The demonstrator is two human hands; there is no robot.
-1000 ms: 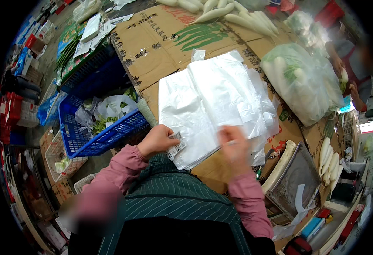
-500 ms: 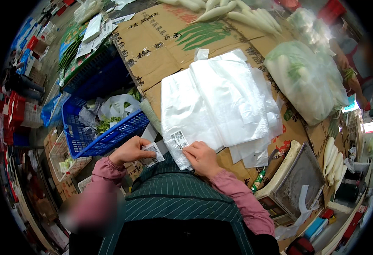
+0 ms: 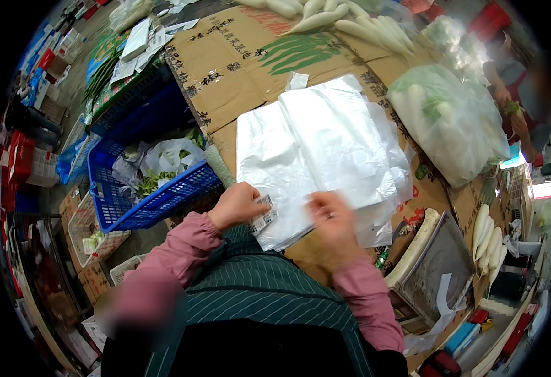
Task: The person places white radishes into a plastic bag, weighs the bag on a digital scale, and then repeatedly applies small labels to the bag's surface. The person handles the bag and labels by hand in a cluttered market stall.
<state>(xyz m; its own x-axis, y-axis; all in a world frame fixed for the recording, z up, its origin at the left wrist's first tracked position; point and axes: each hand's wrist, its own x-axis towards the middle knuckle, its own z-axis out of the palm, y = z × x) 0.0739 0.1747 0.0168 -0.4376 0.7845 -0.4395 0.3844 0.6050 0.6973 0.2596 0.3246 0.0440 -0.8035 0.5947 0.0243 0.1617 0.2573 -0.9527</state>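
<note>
Bare cardboard (image 3: 228, 97) borders plastic bags (image 3: 341, 141); left hand (image 3: 233, 207) pinches label (image 3: 264, 220), right hand (image 3: 335, 221) blurred, grip unclear.

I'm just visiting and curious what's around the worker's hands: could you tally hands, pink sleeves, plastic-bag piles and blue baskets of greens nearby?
Worker's hands (left hand, right hand): 2
Pink sleeves: 2
Pile of plastic bags: 1
Blue basket with leafy greens: 1
Total: 6

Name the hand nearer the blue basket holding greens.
Left. The left hand is just right of the blue basket; the right hand is farther right, at the white bags.
</note>
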